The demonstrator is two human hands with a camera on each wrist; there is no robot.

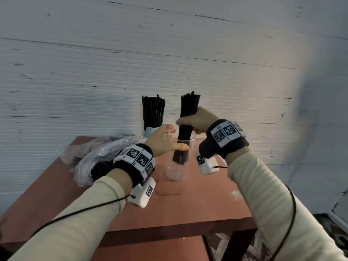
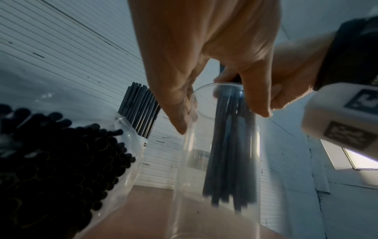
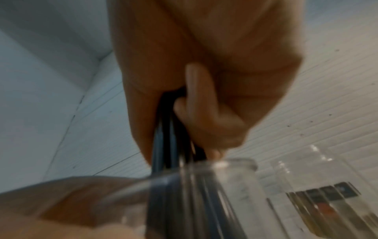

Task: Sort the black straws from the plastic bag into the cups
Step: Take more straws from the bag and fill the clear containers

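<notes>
A tall clear cup (image 1: 176, 170) stands mid-table. My left hand (image 1: 177, 139) holds it just below the rim, thumb in front and fingers behind. My right hand (image 1: 187, 125) grips a thick bundle of black straws (image 1: 188, 104) around its middle, upright. The lower ends of the straw bundle (image 2: 231, 161) hang inside the cup (image 2: 190, 177), above its bottom. A clear plastic bag (image 1: 98, 151) with many more black straws lies at the left. The right wrist view is blurred; it shows fingers (image 3: 204, 116) curled round the straws (image 3: 169, 129).
A second cup packed with black straws (image 1: 153, 112) stands at the back by the white ribbed wall. The reddish table (image 1: 197, 204) is small, its right and front edges close to the cup. The bag's open end (image 2: 51, 161) lies close to my left wrist.
</notes>
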